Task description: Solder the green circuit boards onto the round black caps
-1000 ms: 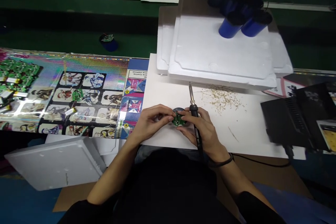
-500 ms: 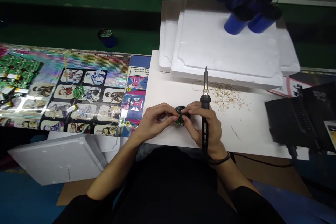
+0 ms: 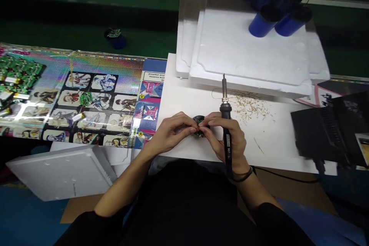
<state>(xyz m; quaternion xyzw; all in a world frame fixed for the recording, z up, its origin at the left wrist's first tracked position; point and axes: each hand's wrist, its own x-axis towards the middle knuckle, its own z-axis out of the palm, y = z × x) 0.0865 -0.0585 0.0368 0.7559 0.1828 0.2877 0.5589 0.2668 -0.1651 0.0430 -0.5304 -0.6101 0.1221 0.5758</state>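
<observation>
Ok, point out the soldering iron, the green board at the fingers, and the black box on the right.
Soldering iron [image 3: 226, 132]: head view, on its dark handle.
Green board [image 3: 198, 134]: head view, on its exposed lower part.
Black box [image 3: 314, 132]: head view, on its left part.

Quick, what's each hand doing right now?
Left hand: closed in a pinch at the green circuit board; what exactly it pinches can't be told.
Right hand: closed, holding the soldering iron, pinching there too.

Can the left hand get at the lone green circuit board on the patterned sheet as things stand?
Probably yes: only patterned sheet and white paper seem to lie between the left hand and that green circuit board. The hand is at the round dark part, though, and must leave it first.
</observation>
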